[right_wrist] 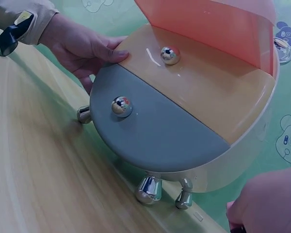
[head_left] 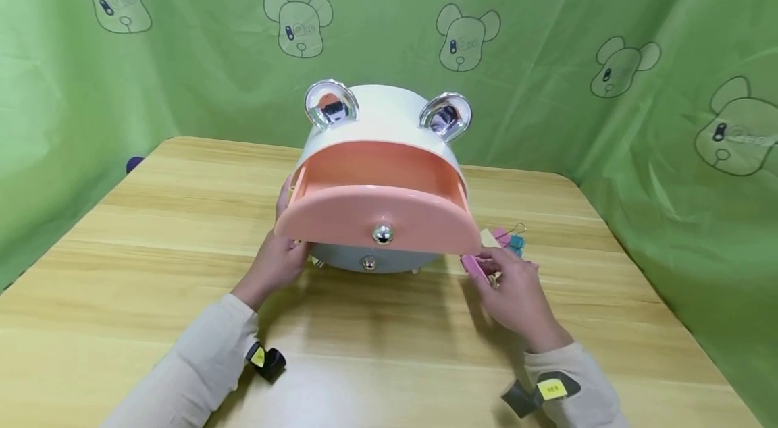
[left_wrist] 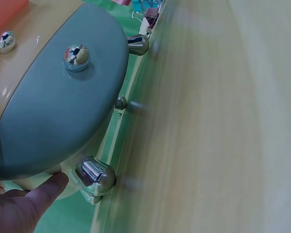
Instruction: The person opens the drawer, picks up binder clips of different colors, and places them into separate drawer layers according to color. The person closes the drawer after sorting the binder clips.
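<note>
A round white desktop drawer box (head_left: 392,104) with shiny silver ears stands on short silver legs. Its pink top drawer (head_left: 377,219) is pulled out, and the inside that shows is bare. Below it sit a tan middle drawer (right_wrist: 203,87) and a grey-blue bottom drawer (right_wrist: 150,126), both closed, with round silver knobs. My left hand (head_left: 276,266) grips the box's left side, thumb at the front edge and fingers behind. Right of the box, my right hand (head_left: 516,289) pinches a pink binder clip (head_left: 474,269). In the right wrist view that hand is mostly cut off.
Just beyond my right hand lie a teal binder clip (head_left: 516,244), more pink pieces and a cream-coloured item (head_left: 488,239). A wooden table (head_left: 365,360) carries everything. Green cloth (head_left: 389,23) printed with bear heads hangs behind and along the sides.
</note>
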A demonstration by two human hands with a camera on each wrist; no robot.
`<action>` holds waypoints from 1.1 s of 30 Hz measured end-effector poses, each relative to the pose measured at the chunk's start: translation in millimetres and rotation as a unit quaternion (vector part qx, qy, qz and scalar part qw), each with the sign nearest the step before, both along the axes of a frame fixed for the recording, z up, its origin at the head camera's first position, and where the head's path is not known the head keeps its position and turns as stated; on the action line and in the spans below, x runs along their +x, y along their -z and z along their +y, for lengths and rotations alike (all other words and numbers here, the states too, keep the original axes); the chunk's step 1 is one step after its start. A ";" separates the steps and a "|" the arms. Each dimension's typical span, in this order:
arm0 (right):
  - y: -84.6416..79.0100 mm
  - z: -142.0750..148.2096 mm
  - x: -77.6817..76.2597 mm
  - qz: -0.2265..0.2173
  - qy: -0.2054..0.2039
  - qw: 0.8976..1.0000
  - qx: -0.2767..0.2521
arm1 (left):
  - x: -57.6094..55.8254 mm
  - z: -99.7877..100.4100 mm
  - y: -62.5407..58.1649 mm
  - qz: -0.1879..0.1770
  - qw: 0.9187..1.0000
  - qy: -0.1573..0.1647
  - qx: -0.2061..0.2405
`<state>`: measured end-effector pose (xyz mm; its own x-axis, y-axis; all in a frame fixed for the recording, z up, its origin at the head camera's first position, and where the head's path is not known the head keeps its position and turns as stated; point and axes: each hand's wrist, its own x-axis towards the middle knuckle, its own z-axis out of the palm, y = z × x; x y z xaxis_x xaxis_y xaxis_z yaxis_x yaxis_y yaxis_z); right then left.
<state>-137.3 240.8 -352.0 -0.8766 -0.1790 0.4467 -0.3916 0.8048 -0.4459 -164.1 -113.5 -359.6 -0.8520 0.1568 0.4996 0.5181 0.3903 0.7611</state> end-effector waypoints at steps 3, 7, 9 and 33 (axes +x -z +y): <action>-2.2 -1.0 0.4 0.007 -0.002 1.000 -0.025 | -0.2 -1.3 0.9 0.004 1.000 0.001 -0.003; -8.0 -0.7 1.7 0.024 -0.017 0.998 -0.064 | -0.8 -0.7 -0.4 0.013 1.000 0.004 -0.005; -10.7 -0.9 2.4 0.029 -0.026 0.995 -0.090 | -0.8 -0.7 -0.8 0.014 1.000 0.003 -0.006; -42.3 -7.9 21.2 0.040 0.015 0.926 -0.376 | 0.5 -0.7 5.5 -0.001 1.000 -0.009 -0.008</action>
<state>-116.1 232.9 -309.7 -0.8350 0.2329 0.4986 -0.4294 0.2907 -0.8550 -163.6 -114.2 -365.1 -0.8553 0.1505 0.4958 0.5101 0.4120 0.7550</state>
